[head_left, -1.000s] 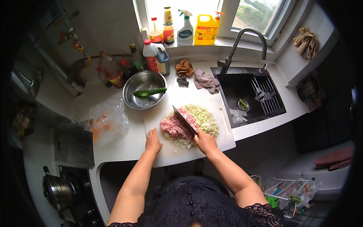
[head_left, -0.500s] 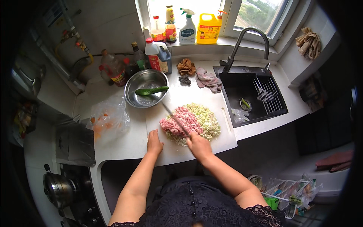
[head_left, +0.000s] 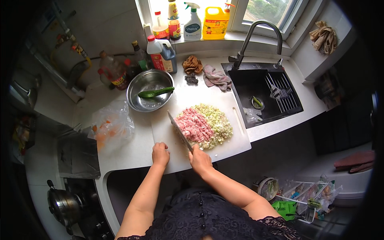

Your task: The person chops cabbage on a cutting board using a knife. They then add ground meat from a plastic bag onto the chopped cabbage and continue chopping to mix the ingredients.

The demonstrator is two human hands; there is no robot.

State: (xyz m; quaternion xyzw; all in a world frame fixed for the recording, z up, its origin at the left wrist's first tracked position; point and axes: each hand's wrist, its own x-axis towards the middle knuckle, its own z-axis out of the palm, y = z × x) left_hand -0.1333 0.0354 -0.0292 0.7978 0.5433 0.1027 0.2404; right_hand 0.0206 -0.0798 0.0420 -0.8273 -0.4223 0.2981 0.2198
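My right hand [head_left: 200, 159] is wrapped round the handle of a kitchen knife [head_left: 180, 131]. The blade lies along the left side of a heap of pink minced meat [head_left: 193, 125]. Against the meat's right side, and partly below it, is chopped pale green vegetable [head_left: 216, 124]. Both piles rest on a white cutting board [head_left: 237, 149]. Near the board's lower left edge, my left hand [head_left: 161, 154] is curled with its fingers closed and nothing visible in them.
Behind the board's left side stands a steel bowl [head_left: 136, 102] with a green cucumber [head_left: 156, 92]. A plastic bag [head_left: 114, 122] with orange pieces lies left. The black sink [head_left: 252, 92] is at right, a grey cloth [head_left: 216, 77] beside it. Bottles, including a large jug [head_left: 162, 56], stand behind.
The knife has moved from across the meat to its left side, and my right hand has shifted left and nearer. My left hand's fingers, stretched out before, are now curled.
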